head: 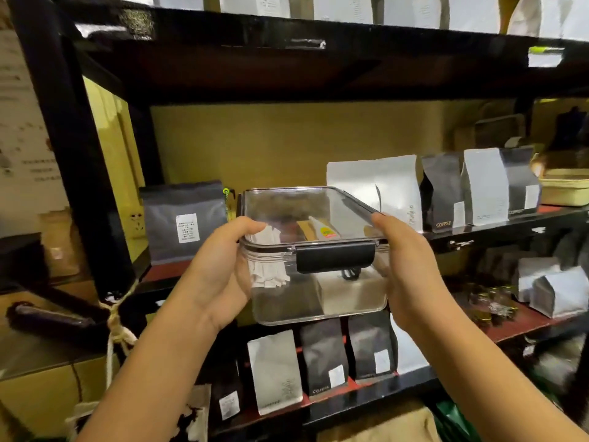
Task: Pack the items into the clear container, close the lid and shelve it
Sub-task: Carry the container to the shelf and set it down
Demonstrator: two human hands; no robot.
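Shelving (95, 173) of black metal filled the scene, its middle shelf carrying a grey pouch (183, 223) at left and white and black coffee bags (398, 193) at right. Between them, in the air near the shelf edge, hung the clear container (318, 288), lid (302, 205) closed, black latch (334, 256) facing near. Left hand (220, 269) and right hand (411, 269) each kept a firm grip on its sides. Inside lay white packets (267, 275).

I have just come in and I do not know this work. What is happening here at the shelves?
A person holds a clear container with both hands, the left hand and right hand on its two sides. Its lid is on and the black latch is down, with packets inside. It is in front of a free space on the black shelf, between coffee bags, and is not yet set down.
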